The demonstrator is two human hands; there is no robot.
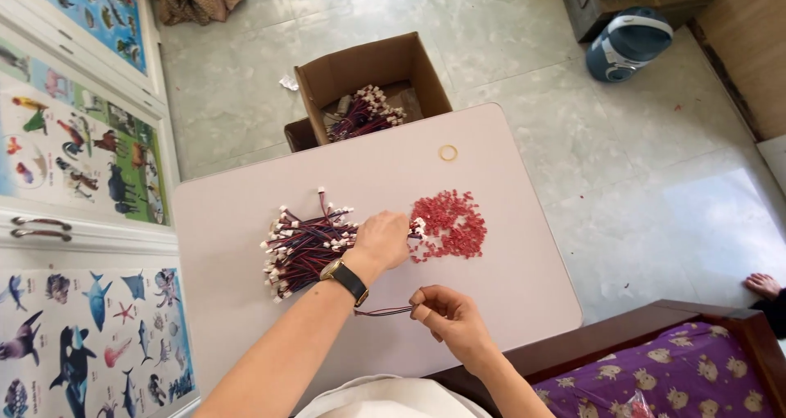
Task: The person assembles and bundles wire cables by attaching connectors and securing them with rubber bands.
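Wires (304, 246) lie beside red caps (449, 224), cardboard box (372, 86) beyond.

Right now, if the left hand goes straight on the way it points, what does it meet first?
Probably the pile of small red pieces: the left hand reaches right across the table, fingertips already at the pile's edge.

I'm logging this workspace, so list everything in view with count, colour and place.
table: one, pale pink, centre
wire bundle: one pile, red-black with white plugs, table left
red connectors: one heap, table centre-right
rubber band: one, yellow, table's far edge
cardboard box: one, brown, on floor, holds more wires
animal posters: several, left wall
blue appliance: one, floor, top right
left hand: at the connectors
right hand: pinching single wire
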